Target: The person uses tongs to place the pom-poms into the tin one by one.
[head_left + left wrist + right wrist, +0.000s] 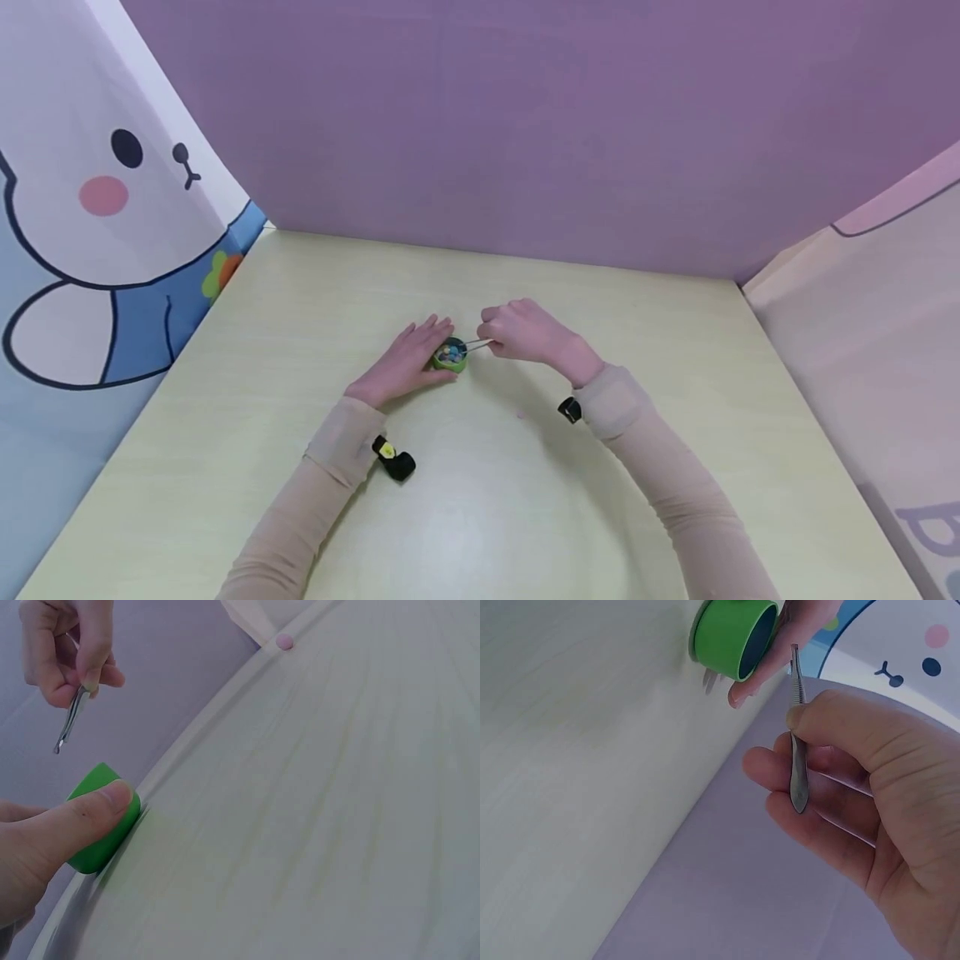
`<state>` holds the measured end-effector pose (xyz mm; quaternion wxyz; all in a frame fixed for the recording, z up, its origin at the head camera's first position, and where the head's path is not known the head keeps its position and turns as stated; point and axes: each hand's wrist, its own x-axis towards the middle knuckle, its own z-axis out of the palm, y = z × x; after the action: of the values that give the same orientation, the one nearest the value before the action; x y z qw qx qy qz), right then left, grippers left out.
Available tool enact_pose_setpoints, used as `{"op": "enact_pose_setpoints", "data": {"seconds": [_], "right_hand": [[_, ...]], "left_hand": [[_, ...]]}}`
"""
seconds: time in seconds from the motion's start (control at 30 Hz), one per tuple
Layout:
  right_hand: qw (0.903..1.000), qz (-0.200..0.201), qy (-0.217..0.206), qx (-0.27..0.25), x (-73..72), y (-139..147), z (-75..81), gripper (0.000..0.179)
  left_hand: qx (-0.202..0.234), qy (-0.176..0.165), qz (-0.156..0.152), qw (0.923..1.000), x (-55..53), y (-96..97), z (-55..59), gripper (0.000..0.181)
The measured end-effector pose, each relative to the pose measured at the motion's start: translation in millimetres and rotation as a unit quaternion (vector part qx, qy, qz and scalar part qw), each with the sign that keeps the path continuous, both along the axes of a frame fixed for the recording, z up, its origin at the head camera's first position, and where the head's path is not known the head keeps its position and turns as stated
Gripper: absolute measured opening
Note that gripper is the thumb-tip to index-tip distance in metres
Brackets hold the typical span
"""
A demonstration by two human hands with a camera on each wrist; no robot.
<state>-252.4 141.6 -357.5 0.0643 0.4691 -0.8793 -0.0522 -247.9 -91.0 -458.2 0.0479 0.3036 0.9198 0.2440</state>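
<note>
A small round green container (451,363) stands upright on the table, with small beads (452,353) in blue, yellow and other pale colours inside. My left hand (408,360) holds it from the left, thumb on the near side and fingers on the far side. In the left wrist view the thumb presses the green wall. To its right, my right hand (525,332) pinches metal tweezers (799,765) between thumb and fingers. The tweezers' tips point at the container's opening, and they look slightly above its rim in the left wrist view. Whether the tips hold a bead I cannot tell.
One pink bead (284,641) lies loose on the pale wooden table (480,500), nearer to me than the container. A purple wall (525,133) rises at the table's back. Printed panels stand left and right, the left one with a cartoon animal (142,225).
</note>
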Motion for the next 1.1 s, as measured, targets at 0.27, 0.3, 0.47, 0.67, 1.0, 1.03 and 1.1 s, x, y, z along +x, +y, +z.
{"op": "enact_pose_setpoints", "data": {"seconds": [0.27, 0.3, 0.47, 0.67, 1.0, 1.03, 1.1], "right_hand": [[1.0000, 0.002, 0.006, -0.005, 7.1, 11.3, -0.9, 0.014], [0.9999, 0.003, 0.009, -0.004, 8.1, 12.7, -1.4, 0.014], [0.9998, 0.006, 0.016, -0.009, 14.1, 21.3, -4.7, 0.017], [0.9999, -0.007, 0.011, -0.002, 22.2, 33.5, -9.5, 0.021], [1.0000, -0.003, 0.005, -0.001, 42.1, 53.4, -17.4, 0.018], [1.0000, -0.003, 0.001, -0.001, 44.6, 55.1, -18.4, 0.017], [1.0000, -0.003, -0.004, 0.003, 50.0, 58.5, -20.3, 0.016]], "left_hand": [[-0.002, 0.009, 0.000, 1.0000, -3.1, -5.5, -0.8, 0.086], [-0.002, 0.011, 0.000, 0.9999, -3.6, -6.4, -1.1, 0.086], [-0.009, 0.014, 0.001, 0.9999, -4.3, -11.0, -1.1, 0.087], [-0.012, 0.018, 0.003, 0.9998, -4.6, -15.0, -0.8, 0.087], [-0.013, 0.018, 0.005, 0.9997, -5.2, -16.9, -0.6, 0.087], [-0.013, 0.018, 0.004, 0.9997, -5.1, -16.8, -0.5, 0.087], [-0.014, 0.017, 0.003, 0.9998, -4.8, -16.1, -0.4, 0.087]]}}
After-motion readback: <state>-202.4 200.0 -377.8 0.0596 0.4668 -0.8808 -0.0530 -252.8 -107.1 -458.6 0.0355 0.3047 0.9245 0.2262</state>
